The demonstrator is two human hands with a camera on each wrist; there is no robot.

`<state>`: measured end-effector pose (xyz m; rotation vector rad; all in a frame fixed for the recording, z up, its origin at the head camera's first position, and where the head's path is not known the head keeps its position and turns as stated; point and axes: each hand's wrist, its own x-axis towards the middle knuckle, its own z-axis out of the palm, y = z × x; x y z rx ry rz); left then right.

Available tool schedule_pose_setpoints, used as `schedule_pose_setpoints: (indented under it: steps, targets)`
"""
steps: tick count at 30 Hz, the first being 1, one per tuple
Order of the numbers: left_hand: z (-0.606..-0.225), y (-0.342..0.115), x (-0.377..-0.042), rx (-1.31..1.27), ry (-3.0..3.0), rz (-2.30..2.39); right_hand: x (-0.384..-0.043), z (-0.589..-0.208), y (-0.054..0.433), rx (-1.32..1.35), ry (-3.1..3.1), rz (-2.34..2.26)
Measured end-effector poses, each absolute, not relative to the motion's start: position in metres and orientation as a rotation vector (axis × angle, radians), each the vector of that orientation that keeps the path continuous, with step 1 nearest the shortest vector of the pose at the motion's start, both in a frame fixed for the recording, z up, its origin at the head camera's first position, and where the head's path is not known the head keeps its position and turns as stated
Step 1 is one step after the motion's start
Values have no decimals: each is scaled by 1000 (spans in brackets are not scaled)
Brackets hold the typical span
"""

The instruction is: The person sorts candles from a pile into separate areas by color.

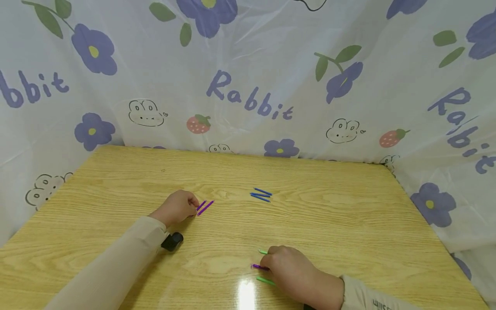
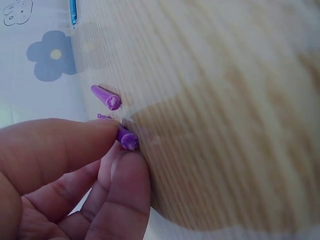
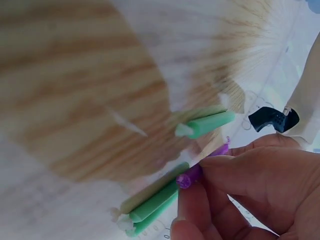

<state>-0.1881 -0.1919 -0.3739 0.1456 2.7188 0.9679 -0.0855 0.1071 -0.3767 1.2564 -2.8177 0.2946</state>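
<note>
L hand (image 1: 178,208) has a purple stick (image 2: 129,140) pinched btwn thumb & finger, another purple stick (image 1: 206,208) right beside it on the tabletop (image 1: 348,215). R hand (image 1: 288,271) pinches a third purple stick (image 3: 189,178), w/ green sticks (image 1: 265,281) either side. 3 blue sticks (image 1: 261,196) farther back.

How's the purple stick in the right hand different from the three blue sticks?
Color: the purple stick is purple, while the blue sticks are blue.
Pose: the purple stick is pinched in the right hand, while the blue sticks lie on the table.
Place: the purple stick is nearer the person, while the blue sticks are farther back.
Both kinds are thin and straight.
</note>
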Motion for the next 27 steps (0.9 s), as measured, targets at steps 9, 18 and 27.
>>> schedule_pose_setpoints:
  steps: [9, 18, 27]
  targets:
    - [-372, -191, -191, 172, 2734, 953, -91, -373, 109, 1262, -2774, 376]
    - [-373, -189, -187, 151, 2713, 967, -95, -368, 110, 1233, -2751, 387]
    - [-375, -190, -189, 146, 2739, 956, -109, -360, 103, 1252, -2736, 433]
